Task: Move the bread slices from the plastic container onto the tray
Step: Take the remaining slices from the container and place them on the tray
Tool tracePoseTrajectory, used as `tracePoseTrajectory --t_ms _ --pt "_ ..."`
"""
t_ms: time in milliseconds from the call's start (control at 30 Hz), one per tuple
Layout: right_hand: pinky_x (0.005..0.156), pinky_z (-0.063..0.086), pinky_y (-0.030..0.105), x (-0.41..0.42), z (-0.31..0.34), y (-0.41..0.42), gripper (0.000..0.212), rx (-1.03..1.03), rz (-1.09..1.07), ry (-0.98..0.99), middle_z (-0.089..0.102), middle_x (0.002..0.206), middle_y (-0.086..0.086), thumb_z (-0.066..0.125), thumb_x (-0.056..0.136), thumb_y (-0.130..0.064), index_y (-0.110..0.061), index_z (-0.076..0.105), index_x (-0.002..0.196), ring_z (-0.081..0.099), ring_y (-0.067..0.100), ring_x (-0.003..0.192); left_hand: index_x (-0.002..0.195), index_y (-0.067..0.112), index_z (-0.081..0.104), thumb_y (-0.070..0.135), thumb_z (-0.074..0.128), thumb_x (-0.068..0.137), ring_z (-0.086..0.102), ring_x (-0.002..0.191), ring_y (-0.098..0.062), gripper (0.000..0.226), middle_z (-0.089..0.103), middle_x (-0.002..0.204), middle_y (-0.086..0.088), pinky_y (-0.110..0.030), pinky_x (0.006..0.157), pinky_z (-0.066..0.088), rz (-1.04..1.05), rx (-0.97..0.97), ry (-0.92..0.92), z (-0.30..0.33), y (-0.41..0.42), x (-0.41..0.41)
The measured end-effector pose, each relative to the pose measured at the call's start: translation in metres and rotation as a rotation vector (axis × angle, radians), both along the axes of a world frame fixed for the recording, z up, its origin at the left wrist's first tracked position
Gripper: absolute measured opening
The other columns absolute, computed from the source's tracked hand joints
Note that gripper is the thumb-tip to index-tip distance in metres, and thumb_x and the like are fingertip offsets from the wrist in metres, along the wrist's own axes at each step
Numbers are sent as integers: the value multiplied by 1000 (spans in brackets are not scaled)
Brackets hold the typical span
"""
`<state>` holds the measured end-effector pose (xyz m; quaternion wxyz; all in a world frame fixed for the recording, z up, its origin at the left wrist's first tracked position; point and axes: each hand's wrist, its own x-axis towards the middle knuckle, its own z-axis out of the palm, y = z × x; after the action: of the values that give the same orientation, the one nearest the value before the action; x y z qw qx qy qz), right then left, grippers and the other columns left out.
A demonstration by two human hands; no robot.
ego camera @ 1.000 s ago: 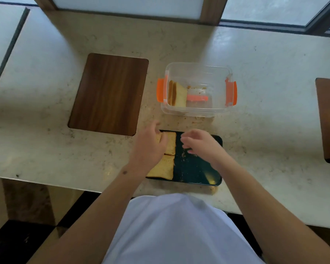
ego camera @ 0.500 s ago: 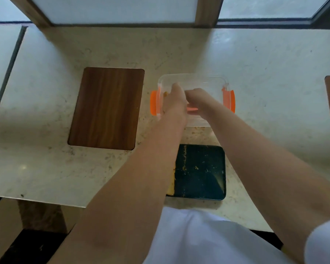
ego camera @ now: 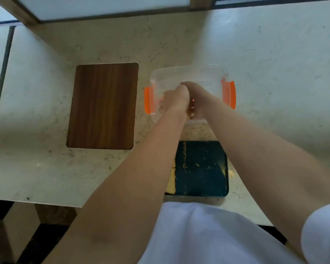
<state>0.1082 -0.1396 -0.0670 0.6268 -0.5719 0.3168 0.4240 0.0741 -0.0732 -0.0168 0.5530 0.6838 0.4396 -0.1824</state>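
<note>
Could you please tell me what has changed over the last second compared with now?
Both hands left the dark teal tray and reached forward into the clear plastic container with orange clips, left hand beside right hand. Whether either grips bread is hidden. Toasted bread slices stay on the tray's left side; the container and the brown wooden board are unmoved.

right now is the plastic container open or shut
Open: the plastic container has no lid, and the left hand and right hand reach inside.

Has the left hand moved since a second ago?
Yes. The left hand left the tray and went away from the person, into the plastic container.
</note>
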Motion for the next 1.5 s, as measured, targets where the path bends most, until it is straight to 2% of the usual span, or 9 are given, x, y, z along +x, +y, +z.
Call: tracePoseTrajectory --t_ms 100,200,467,533,633,867,967,1300,1500 --pt "86 57 48 6 -1 -13 46 18 -141 38 69 111 12 57 94 -48 -11 63 119 67 30 99 127 15 59 38 42 91 55 115 -31 47 60 125 -10 -48 95 52 -70 90 25 -4 -3 2" --pt "85 56 53 8 12 -21 41 31 -182 48 69 117 13 61 91 -40 -12 62 122 66 33 103 98 20 66 27 47 89 65 101 -27 22 71 103 -6 -47 89 56 -166 93 -64 -4 -5 5" --pt "78 62 45 -52 77 -46 28 77 -174 -340 73 112 3 65 90 -33 -19 67 114 71 24 104 139 13 51 44 76 84 63 87 0 68 64 110 9 -14 64 49 -426 67 -445 22 21 -34" --pt "78 63 44 -84 83 -50 25 118 -138 -417 76 109 2 65 94 -31 -17 69 115 73 21 101 135 19 58 45 79 81 63 100 -2 63 64 118 8 -16 74 54 -490 55 -514 28 29 -60" --pt "80 63 41 -129 78 -54 27 191 -113 -435 78 111 4 63 99 -28 -14 69 121 75 21 101 124 36 58 50 81 76 56 119 -10 55 61 128 10 -36 99 47 -527 -26 -468 25 40 -103" --pt "84 62 46 -214 39 -61 29 219 -27 -218 77 117 7 64 99 -34 -18 72 122 73 26 108 126 31 54 46 86 73 66 102 -3 64 64 122 10 -18 72 57 -479 -213 -208 -17 57 -195" --pt "84 63 49 -238 25 -59 32 208 -33 -143 77 117 7 66 96 -34 -17 70 122 74 25 107 129 29 55 54 87 63 65 109 -13 78 63 126 4 -37 86 60 -444 -260 -108 -34 60 -219" --pt "82 63 47 -257 -6 -68 30 38 -265 39 72 119 13 64 97 -23 -12 58 124 74 28 104 126 19 61 53 95 53 72 103 -31 88 73 118 -13 -44 82 61 -245 -513 22 -68 89 -220" --pt "80 53 35 -256 -16 -72 34 87 -679 205 65 121 14 69 94 -22 -10 58 123 63 26 110 126 20 60 57 94 47 66 112 -34 94 68 123 -13 -50 95 56 -196 -544 16 -77 97 -227"
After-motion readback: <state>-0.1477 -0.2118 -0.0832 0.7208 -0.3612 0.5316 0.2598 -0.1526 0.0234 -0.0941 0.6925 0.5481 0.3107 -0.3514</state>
